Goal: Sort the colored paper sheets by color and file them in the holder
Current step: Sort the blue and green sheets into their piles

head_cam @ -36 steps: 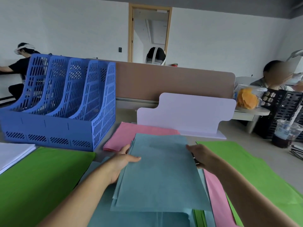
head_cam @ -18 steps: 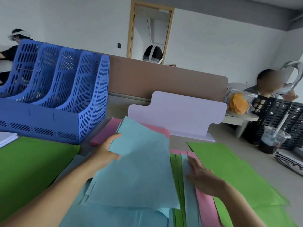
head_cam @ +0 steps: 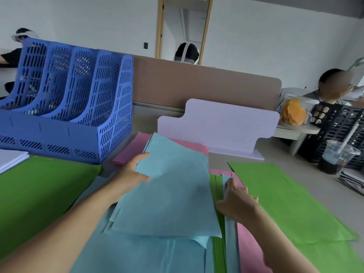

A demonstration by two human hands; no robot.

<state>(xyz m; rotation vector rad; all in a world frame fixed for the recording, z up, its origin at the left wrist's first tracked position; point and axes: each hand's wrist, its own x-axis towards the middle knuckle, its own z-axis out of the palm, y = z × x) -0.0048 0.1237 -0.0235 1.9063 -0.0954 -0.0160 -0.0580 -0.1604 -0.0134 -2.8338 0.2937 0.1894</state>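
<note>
At the left edge of the frame a white paper stack (head_cam: 9, 159) lies on the table (head_cam: 216, 160), with the left green sheet (head_cam: 39, 194) spread flat just below it. Behind them, in the upper left, stands the blue file holder (head_cam: 110, 123), its 4 slotted compartments side by side and upright.

In the lower middle, the left hand (head_cam: 131, 173) grips the left edge of the blue sheets (head_cam: 173, 194). One digit (head_cam: 144, 177) is curled over the top of the pile and another runs along its edge; the remaining fingers are hidden underneath. The pile is tilted, its far corner pointing to the upper middle of the frame, and it overlaps the pink sheets (head_cam: 189, 145) lying flat behind it. A larger blue sheet (head_cam: 147, 253) lies under the pile at the bottom of the frame. Beyond the pink sheets a white stand (head_cam: 216, 125) is upright on the table.

Right of centre, the right hand (head_cam: 238, 201) rests on the fanned strips (head_cam: 229, 233) of green, blue and pink paper. Its fingers (head_cam: 229, 182) are stretched out nearly straight and pressed flat on them, holding nothing, and the thumb reaches to the right edge of the blue sheets.

Further right, the right green sheet (head_cam: 285, 200) lies flat. A lidded cup (head_cam: 334, 158) of dark drink stands near the right edge, with a clear bag (head_cam: 293, 113) of orange food above it.
</note>
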